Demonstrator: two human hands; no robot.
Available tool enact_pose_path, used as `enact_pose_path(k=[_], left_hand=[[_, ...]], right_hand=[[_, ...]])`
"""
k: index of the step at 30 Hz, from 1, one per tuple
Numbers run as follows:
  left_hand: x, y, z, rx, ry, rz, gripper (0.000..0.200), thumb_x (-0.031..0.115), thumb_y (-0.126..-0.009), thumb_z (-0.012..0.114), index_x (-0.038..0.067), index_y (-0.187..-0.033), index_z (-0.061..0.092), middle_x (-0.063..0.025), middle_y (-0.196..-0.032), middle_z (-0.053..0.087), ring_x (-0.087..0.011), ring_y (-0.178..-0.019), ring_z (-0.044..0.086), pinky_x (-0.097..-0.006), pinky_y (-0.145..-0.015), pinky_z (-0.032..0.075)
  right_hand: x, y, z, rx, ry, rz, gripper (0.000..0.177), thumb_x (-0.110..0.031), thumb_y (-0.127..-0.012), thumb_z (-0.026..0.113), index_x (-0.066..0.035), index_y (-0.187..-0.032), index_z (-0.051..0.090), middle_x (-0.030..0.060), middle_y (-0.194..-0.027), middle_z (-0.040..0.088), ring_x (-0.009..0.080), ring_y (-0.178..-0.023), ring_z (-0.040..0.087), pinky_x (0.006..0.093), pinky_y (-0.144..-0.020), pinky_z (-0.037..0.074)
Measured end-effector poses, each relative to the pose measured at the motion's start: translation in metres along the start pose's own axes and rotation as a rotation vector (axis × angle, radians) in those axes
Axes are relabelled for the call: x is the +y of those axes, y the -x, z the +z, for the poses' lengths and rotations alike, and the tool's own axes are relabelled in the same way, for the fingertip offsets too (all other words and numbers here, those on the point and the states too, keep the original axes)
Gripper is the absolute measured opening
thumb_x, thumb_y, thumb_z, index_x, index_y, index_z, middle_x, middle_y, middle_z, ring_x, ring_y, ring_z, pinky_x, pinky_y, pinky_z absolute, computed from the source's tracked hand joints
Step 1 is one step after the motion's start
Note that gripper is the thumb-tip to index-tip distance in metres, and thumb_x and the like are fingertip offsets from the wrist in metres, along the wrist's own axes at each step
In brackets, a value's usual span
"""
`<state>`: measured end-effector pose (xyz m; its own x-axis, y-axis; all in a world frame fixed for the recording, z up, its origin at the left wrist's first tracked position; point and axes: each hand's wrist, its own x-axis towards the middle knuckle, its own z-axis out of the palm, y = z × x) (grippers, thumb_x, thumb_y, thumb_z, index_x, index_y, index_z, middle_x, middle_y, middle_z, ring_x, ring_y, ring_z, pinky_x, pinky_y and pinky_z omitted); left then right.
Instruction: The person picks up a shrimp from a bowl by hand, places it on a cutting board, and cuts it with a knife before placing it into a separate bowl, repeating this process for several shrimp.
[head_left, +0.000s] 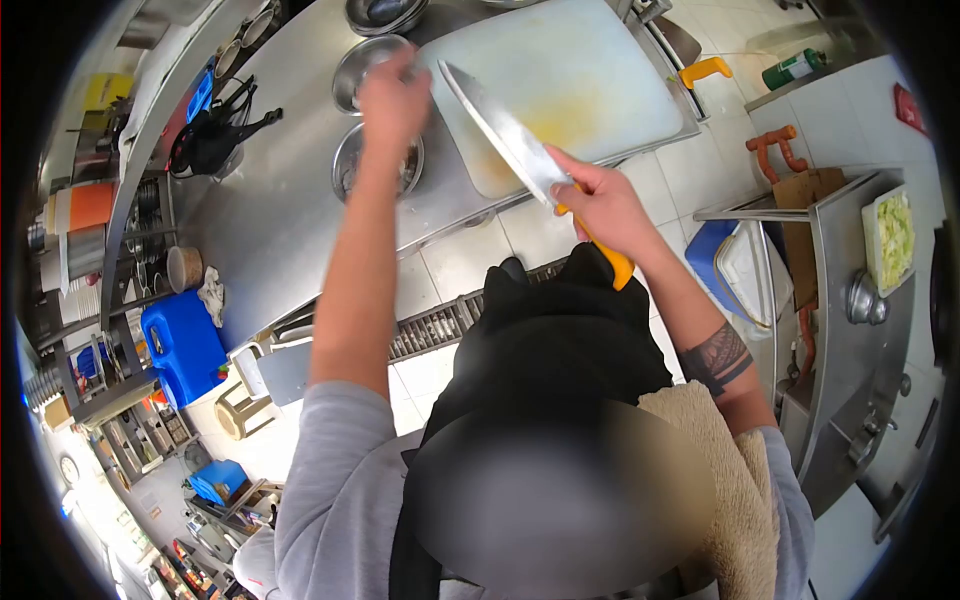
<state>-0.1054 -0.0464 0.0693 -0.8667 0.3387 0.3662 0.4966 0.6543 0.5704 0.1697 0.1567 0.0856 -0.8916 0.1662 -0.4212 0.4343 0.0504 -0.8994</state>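
My right hand [605,205] is closed around the orange handle of a large kitchen knife [500,125]. The long blade points away from me and to the left, over the near left part of a white cutting board [610,60] with a yellow stain. Off the board's left edge, my left hand [393,95] is smeared by motion and overlaps a steel bowl [347,78]; how its fingers stand does not show. A second steel bowl [411,172] sits nearer to me, partly behind my left forearm.
Steel bowls [385,18] are stacked at the far edge of the metal table [270,200]. A black strapped object [210,140] lies to the left. Beyond the board's right side is an orange handle [706,71]. A tub of chopped greens [889,240] stands on the right-hand counter.
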Motion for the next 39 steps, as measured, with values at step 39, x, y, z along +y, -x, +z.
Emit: enact_pose_path(k=[39], left_hand=[[0.018, 0.123, 0.067, -0.123, -0.076, 0.261, 0.030, 0.019, -0.089, 0.084, 0.006, -0.116, 0.082, -0.0141, -0.109, 0.081, -0.0328, -0.099, 0.076, -0.0441, -0.092, 0.060]], right_hand=[[0.098, 0.019, -0.021, 0.120, -0.168, 0.122, 0.062, -0.011, -0.104, 0.068, -0.012, -0.165, 0.056, 0.0106, -0.087, 0.073, 0.0118, -0.051, 0.059, 0.0297, -0.052, 0.052]])
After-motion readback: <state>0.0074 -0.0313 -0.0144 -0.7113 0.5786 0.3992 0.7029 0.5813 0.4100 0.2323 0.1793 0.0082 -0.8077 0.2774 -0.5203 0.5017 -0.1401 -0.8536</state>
